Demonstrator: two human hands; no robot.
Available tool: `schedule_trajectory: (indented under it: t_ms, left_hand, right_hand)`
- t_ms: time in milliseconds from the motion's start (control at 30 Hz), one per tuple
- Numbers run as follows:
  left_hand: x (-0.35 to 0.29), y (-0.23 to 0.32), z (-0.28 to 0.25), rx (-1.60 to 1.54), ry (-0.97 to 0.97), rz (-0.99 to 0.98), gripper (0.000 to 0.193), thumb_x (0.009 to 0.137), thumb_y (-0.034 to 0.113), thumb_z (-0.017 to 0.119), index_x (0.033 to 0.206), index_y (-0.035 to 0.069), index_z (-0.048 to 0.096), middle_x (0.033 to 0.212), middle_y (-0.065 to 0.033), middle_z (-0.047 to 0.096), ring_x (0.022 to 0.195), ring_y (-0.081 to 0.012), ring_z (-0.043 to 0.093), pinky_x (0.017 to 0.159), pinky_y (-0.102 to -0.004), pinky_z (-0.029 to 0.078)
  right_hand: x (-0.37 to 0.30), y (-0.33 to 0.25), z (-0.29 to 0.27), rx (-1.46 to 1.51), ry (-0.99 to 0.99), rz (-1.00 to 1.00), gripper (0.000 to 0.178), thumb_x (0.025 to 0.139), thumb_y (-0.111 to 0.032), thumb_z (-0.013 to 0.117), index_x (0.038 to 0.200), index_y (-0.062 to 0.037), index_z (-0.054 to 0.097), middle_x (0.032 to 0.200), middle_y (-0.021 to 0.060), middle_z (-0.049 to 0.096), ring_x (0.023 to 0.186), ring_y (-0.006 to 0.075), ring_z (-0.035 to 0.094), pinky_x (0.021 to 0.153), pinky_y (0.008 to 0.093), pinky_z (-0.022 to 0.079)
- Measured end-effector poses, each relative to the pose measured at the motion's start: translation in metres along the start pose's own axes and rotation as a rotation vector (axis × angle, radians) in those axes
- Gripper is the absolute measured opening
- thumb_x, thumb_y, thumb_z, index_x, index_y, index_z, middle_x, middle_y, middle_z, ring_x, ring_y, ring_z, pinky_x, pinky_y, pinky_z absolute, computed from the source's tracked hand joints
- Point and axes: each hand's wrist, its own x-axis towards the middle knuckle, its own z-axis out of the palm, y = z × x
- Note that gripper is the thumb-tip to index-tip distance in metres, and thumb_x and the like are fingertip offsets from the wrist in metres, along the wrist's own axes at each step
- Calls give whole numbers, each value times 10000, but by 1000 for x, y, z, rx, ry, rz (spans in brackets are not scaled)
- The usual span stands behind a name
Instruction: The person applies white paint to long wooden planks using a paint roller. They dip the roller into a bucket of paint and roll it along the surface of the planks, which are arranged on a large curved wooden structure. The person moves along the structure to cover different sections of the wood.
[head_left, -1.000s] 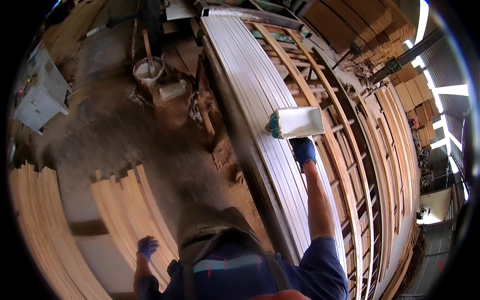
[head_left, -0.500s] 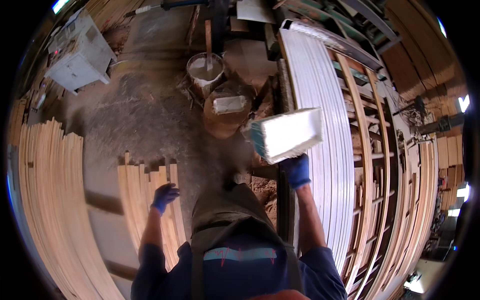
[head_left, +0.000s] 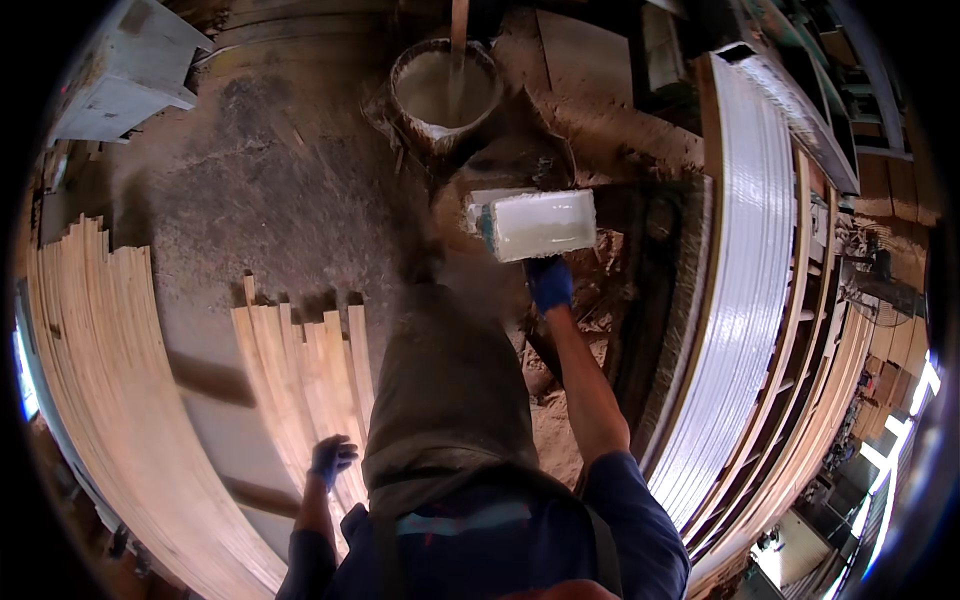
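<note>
My right hand (head_left: 549,286), in a blue glove, grips a rectangular box-shaped tool (head_left: 545,222) from below. Its upper face is coated in wet white, and one end is teal. The tool hangs over a round brown stand (head_left: 455,205), partly covering a pale flat piece lying there. My left hand (head_left: 332,460), also gloved, hangs loosely curled with nothing visible in it, above a row of wooden strips (head_left: 290,345). Past the stand is a bucket (head_left: 446,90) of white liquid with a wooden stick (head_left: 459,40) standing in it. White-coated boards (head_left: 748,260) lie side by side on my right.
A long stack of bare wooden strips (head_left: 110,350) fills the far left. A pale metal cabinet (head_left: 130,75) stands at the upper left. Beyond the coated boards lie more wooden lengths (head_left: 838,370). Brown debris (head_left: 555,430) covers the ground beside my legs.
My right hand has carried the tool leftward, off the coated boards' edge and over the stand. My left hand has dropped lower. The view has shifted, bringing the bucket nearer.
</note>
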Motion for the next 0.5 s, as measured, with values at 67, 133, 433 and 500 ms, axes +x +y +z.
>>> schedule_trajectory:
  t_ms: [67, 133, 433, 500]
  left_hand:
    - [-4, 32, -16, 44, -39, 44, 463, 909, 488, 504, 1168, 110, 572, 1033, -100, 669, 884, -239, 644, 779, -386, 476]
    - [-6, 57, -26, 46, -2, 18, 455, 912, 474, 497, 1177, 112, 569, 1040, -100, 667, 883, -235, 645, 794, -384, 472]
    - [-22, 111, -26, 103, -8, 52, 368, 911, 363, 522, 1158, 95, 570, 961, -111, 665, 852, -246, 635, 759, -361, 488]
    - [-34, 150, 25, 327, -144, 127, 404, 912, 420, 494, 1178, 124, 559, 989, -104, 662, 896, -271, 624, 804, -399, 458]
  right_hand:
    - [20, -5, 13, 21, 54, 8, 386, 893, -376, 549, 1070, -42, 628, 958, 202, 659, 886, 371, 631, 741, 418, 502]
    - [32, -7, 29, 123, 6, 191, 389, 888, -376, 550, 1054, -36, 638, 943, 185, 669, 864, 371, 633, 742, 417, 503]
    - [35, -34, 73, 120, -114, 71, 325, 903, -298, 458, 1079, -89, 633, 1088, 178, 637, 1034, 332, 597, 878, 422, 485]
    - [0, 18, 45, 102, -240, 139, 330, 879, -297, 473, 1046, -73, 648, 1085, 188, 639, 1007, 332, 611, 857, 418, 494]
